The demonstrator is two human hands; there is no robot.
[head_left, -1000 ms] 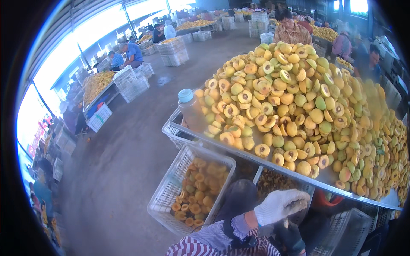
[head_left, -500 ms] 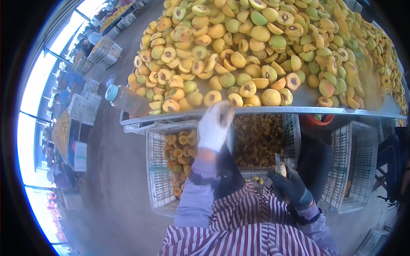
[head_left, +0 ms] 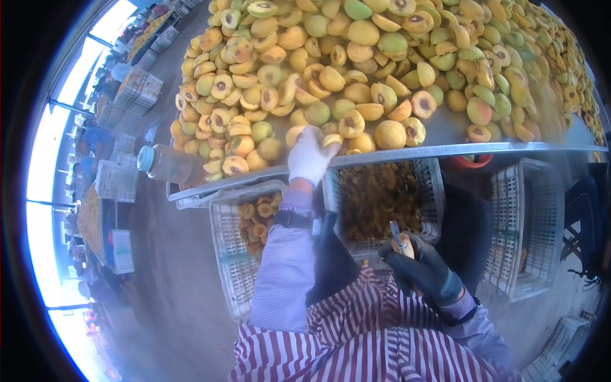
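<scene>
My left hand [head_left: 310, 156], in a white glove, reaches over the near edge of the table. Its fingers and thumb close round a small yellow fruit half [head_left: 331, 139], partly covered by the glove. Around it lie many cut yellow and green fruits that look like apricots or peaches, such as a half with a brown pit hollow [head_left: 351, 123]. My right hand [head_left: 421, 268], in a dark glove, is closed round a small knife-like tool [head_left: 403, 244] above my lap. The tool has a wooden handle and a short metal blade pointing up and away.
Below the metal table edge [head_left: 394, 155] stand a crate [head_left: 330, 197] of brown scraps and, left of it, a crate [head_left: 230, 267] of hollowed fruit halves. A plastic bottle [head_left: 175, 167] with a blue cap stands at the table's left corner. Another white crate [head_left: 503, 235] is at right.
My left hand has moved slightly farther onto the table and closed on fruit. My right hand has shifted a little left, still holding the tool. The whole view has turned slightly.
</scene>
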